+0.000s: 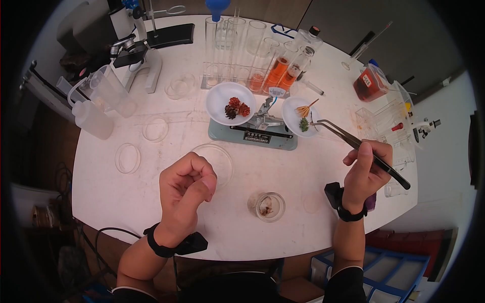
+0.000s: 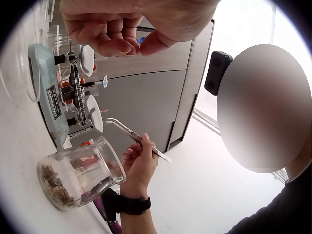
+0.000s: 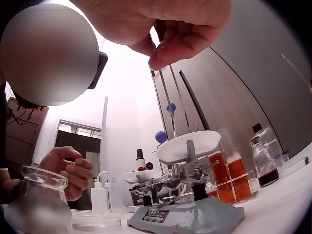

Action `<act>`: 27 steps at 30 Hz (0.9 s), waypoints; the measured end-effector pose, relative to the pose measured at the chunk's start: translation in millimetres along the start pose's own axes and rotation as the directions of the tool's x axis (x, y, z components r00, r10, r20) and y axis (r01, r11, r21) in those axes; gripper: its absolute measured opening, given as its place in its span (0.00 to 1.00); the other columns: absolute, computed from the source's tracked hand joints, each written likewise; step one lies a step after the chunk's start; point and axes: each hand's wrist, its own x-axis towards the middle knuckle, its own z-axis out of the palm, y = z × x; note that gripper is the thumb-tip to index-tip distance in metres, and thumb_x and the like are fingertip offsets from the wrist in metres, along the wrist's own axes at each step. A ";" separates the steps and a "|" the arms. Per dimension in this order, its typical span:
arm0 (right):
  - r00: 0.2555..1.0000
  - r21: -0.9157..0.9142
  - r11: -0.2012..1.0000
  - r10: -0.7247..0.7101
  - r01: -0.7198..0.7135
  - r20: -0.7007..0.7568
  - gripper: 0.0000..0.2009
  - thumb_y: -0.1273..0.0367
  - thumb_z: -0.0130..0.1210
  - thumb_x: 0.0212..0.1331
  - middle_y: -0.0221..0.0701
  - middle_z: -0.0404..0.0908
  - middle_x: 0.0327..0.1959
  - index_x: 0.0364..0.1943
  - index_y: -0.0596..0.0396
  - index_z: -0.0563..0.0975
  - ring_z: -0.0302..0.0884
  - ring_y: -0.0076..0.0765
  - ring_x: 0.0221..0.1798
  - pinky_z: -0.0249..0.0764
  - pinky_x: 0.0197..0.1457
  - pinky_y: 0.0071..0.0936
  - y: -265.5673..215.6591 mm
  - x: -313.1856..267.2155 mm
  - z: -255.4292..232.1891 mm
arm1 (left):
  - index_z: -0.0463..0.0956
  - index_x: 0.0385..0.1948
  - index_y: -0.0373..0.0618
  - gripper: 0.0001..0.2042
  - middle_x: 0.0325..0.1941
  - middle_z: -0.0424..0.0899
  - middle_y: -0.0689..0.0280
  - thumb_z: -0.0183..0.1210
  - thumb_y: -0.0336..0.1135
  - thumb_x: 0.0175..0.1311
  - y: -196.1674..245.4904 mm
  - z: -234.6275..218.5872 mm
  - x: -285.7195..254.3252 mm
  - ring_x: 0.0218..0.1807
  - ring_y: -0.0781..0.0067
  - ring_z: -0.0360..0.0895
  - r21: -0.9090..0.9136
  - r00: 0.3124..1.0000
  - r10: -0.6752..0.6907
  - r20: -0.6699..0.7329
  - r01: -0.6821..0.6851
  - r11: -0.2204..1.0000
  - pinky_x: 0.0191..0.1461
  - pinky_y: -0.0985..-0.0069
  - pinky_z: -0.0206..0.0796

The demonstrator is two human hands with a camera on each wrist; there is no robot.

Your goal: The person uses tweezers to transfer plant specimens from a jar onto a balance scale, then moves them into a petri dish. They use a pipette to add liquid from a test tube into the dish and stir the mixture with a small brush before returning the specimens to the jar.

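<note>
My right hand holds curved metal tweezers between thumb and fingers; their tips are over the balance's right pan. That pan carries a green sprig and a pale, stalk-like bundle. Dark and reddish-brown clumps lie on the left pan. With fingers curled and thumb against the fingertips, my left hand is raised above the table near a clear round dish; nothing shows in its grip. Between the hands stands a glass jar with brownish bits at its bottom.
Behind the balance are a tube rack with orange liquid tubes and glass bottles. A microscope, wash bottles and shallow dishes are at left. A red-filled container and clear racks stand at right.
</note>
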 end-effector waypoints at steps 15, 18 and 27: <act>1.000 0.051 0.999 -0.002 0.000 0.028 0.07 0.72 0.57 0.64 0.35 0.76 0.25 0.34 0.62 0.72 0.73 0.23 0.18 0.72 0.22 0.18 -0.6 -1.2 -0.6 | 0.67 0.24 0.43 0.07 0.20 0.70 0.67 0.51 0.33 0.58 -0.1 0.8 -0.1 0.20 0.82 0.63 -0.002 1.000 0.007 -0.007 -0.007 1.000 0.26 0.83 0.55; 0.998 0.046 0.999 0.004 -0.007 0.063 0.06 0.73 0.57 0.64 0.35 0.77 0.24 0.34 0.62 0.72 0.73 0.22 0.19 0.72 0.23 0.17 -0.7 -2.6 -1.4 | 0.67 0.24 0.43 0.07 0.20 0.70 0.67 0.51 0.33 0.58 -0.7 0.5 -0.1 0.20 0.82 0.63 -0.009 1.000 0.007 -0.004 -0.007 1.000 0.26 0.83 0.55; 0.993 0.012 1.000 0.014 -0.016 0.114 0.05 0.77 0.57 0.63 0.35 0.78 0.25 0.36 0.63 0.73 0.75 0.21 0.22 0.73 0.26 0.17 3.8 -5.0 3.4 | 0.66 0.24 0.43 0.07 0.20 0.70 0.68 0.52 0.33 0.58 -0.1 0.6 -0.6 0.20 0.82 0.63 -0.002 1.000 -0.001 -0.003 0.001 1.000 0.26 0.83 0.55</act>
